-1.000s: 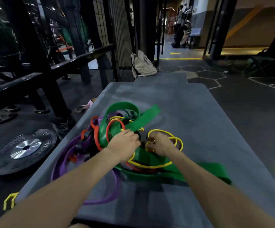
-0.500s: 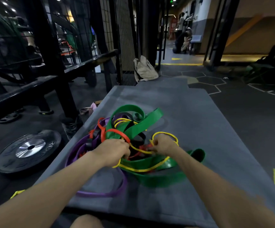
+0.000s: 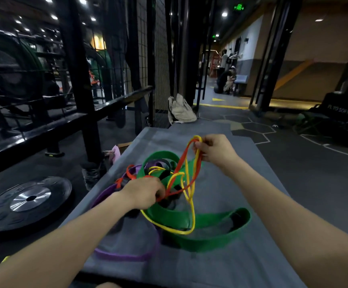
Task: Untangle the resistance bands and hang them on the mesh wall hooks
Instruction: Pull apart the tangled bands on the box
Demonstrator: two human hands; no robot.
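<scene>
Both hands (image 3: pixel 216 149) gripping bands (image 3: pixel 186 173).

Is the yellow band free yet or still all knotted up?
Still knotted. The yellow band loops around the red band and the green band.

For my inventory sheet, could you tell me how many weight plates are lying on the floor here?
1: a black weight plate lies flat on the floor left of the grey mat. Others may be hidden behind the rack.

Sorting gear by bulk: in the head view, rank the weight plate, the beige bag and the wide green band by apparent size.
1. Green band
2. Weight plate, close to the band, so unsure
3. Beige bag, though it lies farther away
</scene>
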